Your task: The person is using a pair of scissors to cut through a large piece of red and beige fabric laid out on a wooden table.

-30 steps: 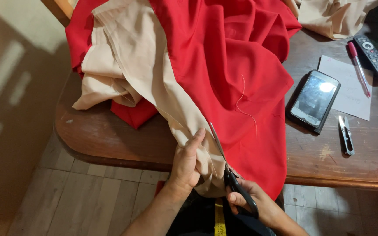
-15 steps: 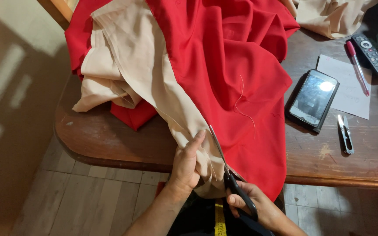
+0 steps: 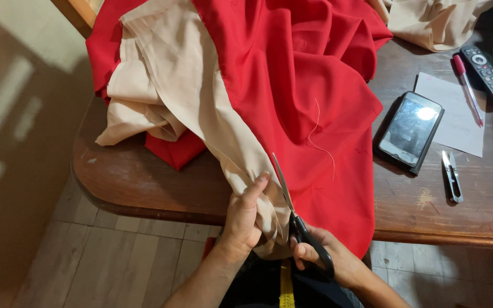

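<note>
A large red cloth [image 3: 303,85] lies over the wooden table [image 3: 161,188] and hangs off its near edge. A beige cloth [image 3: 189,97] lies along its left side, down to the edge. My left hand [image 3: 245,215] pinches the beige cloth at the table's edge. My right hand [image 3: 326,259] grips black-handled scissors [image 3: 292,208]; their blades point up and away along the line where beige meets red. A yellow measuring tape [image 3: 285,285] hangs at my lap.
To the right on the table lie a black phone [image 3: 411,130], a white paper [image 3: 455,114], a red pen [image 3: 466,85], a remote control [image 3: 487,73] and small thread snips [image 3: 451,175]. More beige cloth [image 3: 435,23] is heaped at the back right. Wood flooring [image 3: 87,262] lies below.
The scissors' blades have slid a little farther up along the edge between the two cloths. My left hand keeps its hold on the beige cloth.
</note>
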